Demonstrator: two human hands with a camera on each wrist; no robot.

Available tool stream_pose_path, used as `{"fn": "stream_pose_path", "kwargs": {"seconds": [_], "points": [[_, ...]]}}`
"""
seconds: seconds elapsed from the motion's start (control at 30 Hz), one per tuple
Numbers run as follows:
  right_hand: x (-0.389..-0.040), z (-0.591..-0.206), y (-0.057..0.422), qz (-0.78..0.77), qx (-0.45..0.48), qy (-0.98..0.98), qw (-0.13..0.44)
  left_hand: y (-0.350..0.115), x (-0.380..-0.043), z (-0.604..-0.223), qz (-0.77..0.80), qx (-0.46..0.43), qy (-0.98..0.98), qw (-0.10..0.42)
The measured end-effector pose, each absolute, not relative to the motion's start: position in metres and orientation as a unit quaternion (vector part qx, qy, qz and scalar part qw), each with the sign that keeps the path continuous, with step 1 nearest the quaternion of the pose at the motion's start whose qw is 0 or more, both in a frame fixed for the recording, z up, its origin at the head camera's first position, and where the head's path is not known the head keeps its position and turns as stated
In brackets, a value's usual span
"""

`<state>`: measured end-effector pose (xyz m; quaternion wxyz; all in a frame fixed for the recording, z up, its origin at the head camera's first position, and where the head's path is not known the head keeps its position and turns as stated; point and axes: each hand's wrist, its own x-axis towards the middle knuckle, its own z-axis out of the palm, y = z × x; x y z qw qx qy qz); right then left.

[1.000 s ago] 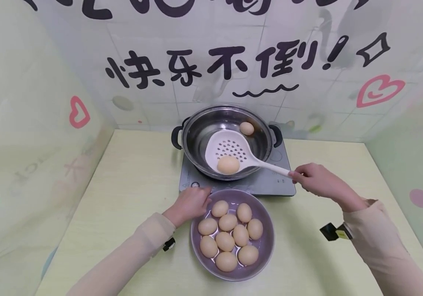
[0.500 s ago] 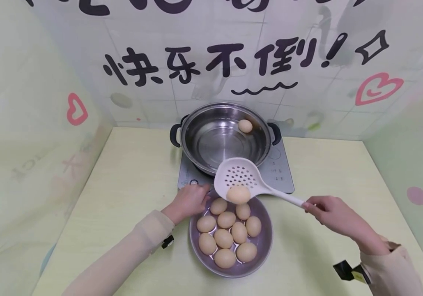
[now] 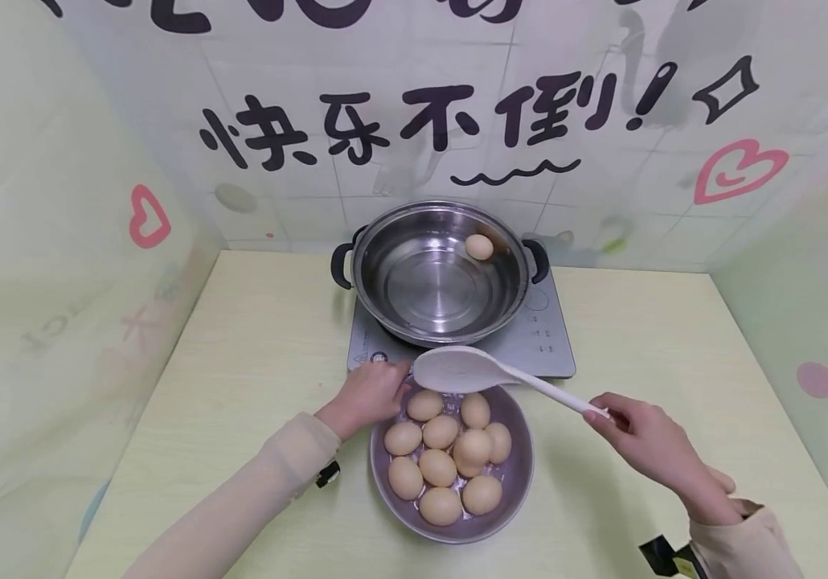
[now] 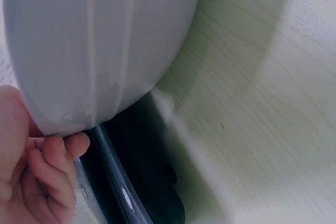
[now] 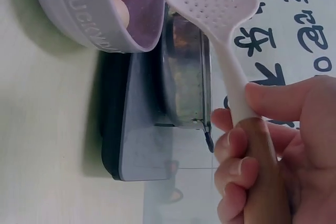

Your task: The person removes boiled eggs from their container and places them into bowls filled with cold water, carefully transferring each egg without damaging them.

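Observation:
My right hand [image 3: 645, 438] grips a white slotted spoon [image 3: 461, 370] by its handle, which shows wooden brown [image 5: 265, 177] in the right wrist view. Its perforated head is tipped on its side over the far rim of a purple bowl [image 3: 520, 490], and no egg lies on it. Several brown eggs [image 3: 440, 507] fill the bowl; one egg [image 3: 475, 446] sits on top of the others. At the bowl's far left, my left hand [image 3: 366, 392] pinches the rim between thumb and fingers, as the left wrist view shows.
Behind the bowl, a steel pot [image 3: 439, 293] with black handles stands on a grey induction cooker [image 3: 555, 346]. A single egg [image 3: 479, 247] lies in the pot at its far right side. A printed wall sheet [image 3: 414, 169] rises right behind the pot.
The slotted spoon has come from over the pot toward me to the bowl and tipped over. Its egg has dropped onto the other eggs. My left hand has stayed at the rim.

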<state>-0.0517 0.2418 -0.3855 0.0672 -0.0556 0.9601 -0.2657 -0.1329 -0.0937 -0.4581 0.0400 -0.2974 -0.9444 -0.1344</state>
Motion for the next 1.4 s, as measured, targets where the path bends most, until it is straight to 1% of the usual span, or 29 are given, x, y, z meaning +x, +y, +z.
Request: {"fn": "stream_pose_path", "kwargs": {"seconds": [0.13,0.23,0.33,0.47,0.57,0.63,0.77,0.97,1.07,1.23,1.4], "points": [[-0.054,-0.383,0.242,-0.264,-0.054,0.962,0.033,-0.095,-0.133,-0.458,-0.135,-0.296,-0.945,0.038],[-0.056,-0.382,0.244,-0.265,-0.055,0.962,0.026,-0.096,-0.133,-0.458,-0.132,-0.296,-0.945,0.037],[-0.058,-0.381,0.247,-0.272,-0.058,0.96,0.03,-0.097,-0.134,-0.458,-0.129,-0.297,-0.945,0.041],[-0.064,-0.378,0.25,-0.304,-0.066,0.949,0.049,-0.098,-0.133,-0.458,-0.132,-0.295,-0.946,0.041],[-0.072,-0.372,0.251,-0.33,-0.073,0.939,0.064,-0.099,-0.133,-0.458,-0.135,-0.293,-0.946,0.036],[-0.081,-0.368,0.252,-0.334,-0.075,0.937,0.063,-0.099,-0.133,-0.458,-0.134,-0.292,-0.946,0.034],[-0.107,-0.357,0.255,-0.317,-0.069,0.945,0.04,-0.099,-0.133,-0.458,-0.131,-0.29,-0.947,0.033],[-0.15,-0.345,0.249,-0.255,-0.033,0.966,-0.037,-0.098,-0.133,-0.457,-0.139,-0.299,-0.944,0.033],[-0.166,-0.346,0.241,-0.233,-0.014,0.97,-0.065,-0.097,-0.132,-0.458,-0.141,-0.301,-0.942,0.037],[-0.185,-0.35,0.228,-0.217,-0.012,0.973,-0.081,-0.097,-0.131,-0.459,-0.142,-0.298,-0.943,0.038],[-0.194,-0.354,0.221,-0.21,-0.017,0.974,-0.078,-0.095,-0.131,-0.457,-0.142,-0.3,-0.942,0.043]]}}
